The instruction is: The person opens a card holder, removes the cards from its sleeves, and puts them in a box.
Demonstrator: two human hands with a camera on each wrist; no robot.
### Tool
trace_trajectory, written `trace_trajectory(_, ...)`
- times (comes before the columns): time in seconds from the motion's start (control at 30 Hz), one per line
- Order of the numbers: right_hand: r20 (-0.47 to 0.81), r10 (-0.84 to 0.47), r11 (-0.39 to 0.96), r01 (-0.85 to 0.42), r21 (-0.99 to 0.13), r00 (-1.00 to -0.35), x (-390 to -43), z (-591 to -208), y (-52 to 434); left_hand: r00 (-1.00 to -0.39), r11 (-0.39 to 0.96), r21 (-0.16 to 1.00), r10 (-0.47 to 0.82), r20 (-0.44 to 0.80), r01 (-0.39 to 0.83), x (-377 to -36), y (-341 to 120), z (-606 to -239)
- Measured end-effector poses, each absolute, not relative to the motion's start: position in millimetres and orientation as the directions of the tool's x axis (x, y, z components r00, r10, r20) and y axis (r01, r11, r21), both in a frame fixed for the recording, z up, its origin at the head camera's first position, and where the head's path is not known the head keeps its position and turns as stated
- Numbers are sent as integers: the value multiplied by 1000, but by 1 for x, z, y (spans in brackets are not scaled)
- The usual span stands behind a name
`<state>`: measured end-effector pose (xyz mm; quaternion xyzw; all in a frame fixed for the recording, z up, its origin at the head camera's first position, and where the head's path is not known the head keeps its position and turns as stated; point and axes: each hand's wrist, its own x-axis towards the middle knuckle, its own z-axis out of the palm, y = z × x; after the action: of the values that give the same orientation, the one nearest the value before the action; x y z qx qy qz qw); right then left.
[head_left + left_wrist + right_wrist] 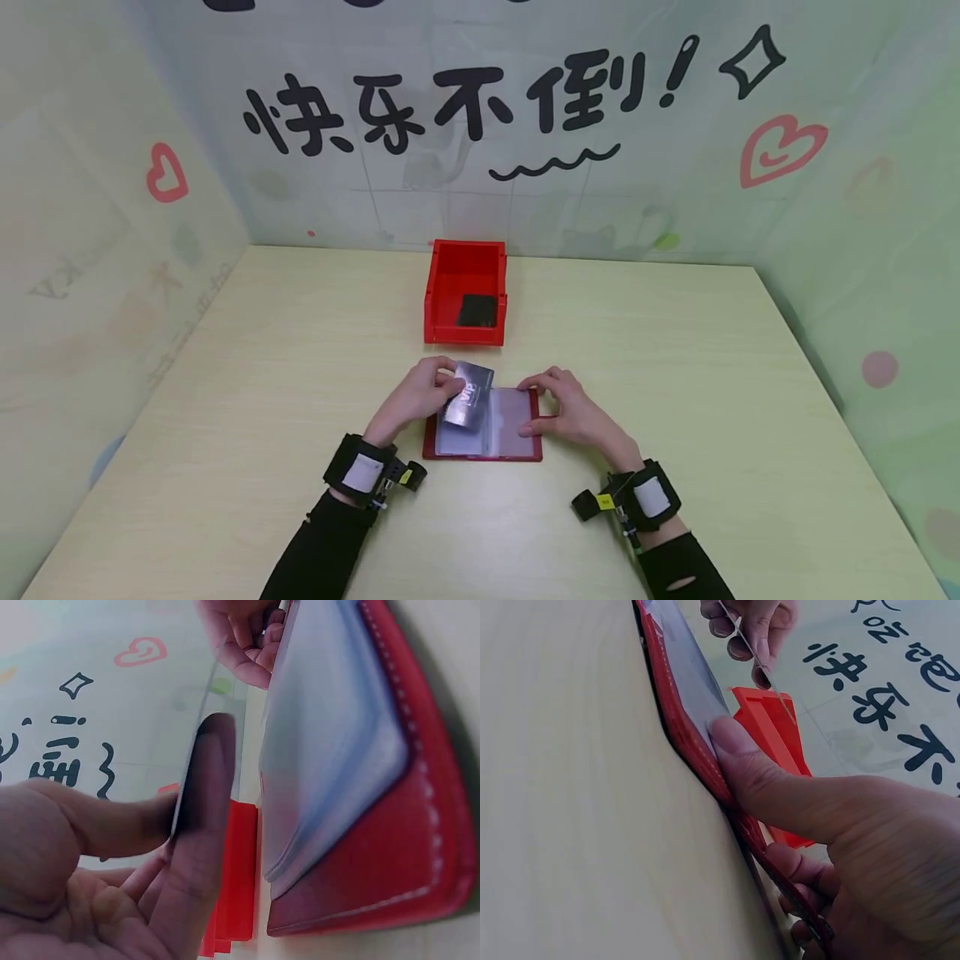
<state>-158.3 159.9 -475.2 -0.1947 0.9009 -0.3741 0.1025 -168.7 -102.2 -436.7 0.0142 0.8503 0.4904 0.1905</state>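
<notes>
A red card holder with clear plastic sleeves lies open on the table in front of me. My left hand pinches a silver card between thumb and fingers, tilted over the holder's left side. In the left wrist view the card shows edge-on beside the holder. My right hand grips the holder's right edge, thumb pressed on the sleeve and fingers curled under the red cover.
A red bin stands behind the holder near the middle of the table, with a black card lying inside it. Printed walls close the table at the back and both sides. The pale wooden table stretches to left and right.
</notes>
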Motion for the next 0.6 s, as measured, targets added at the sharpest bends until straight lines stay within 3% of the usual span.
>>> trace_trajectory(0.43,-26,-444,631,-292,-719,-896,-158,-475,163,-967,428,897,162,-194,-109,-199,-102,-419)
trace_trajectory(0.6,-10,-455,622,-310,-719,-891,-158,-475,163,-989,412,908,79,-122,-79,-211,-92,-414)
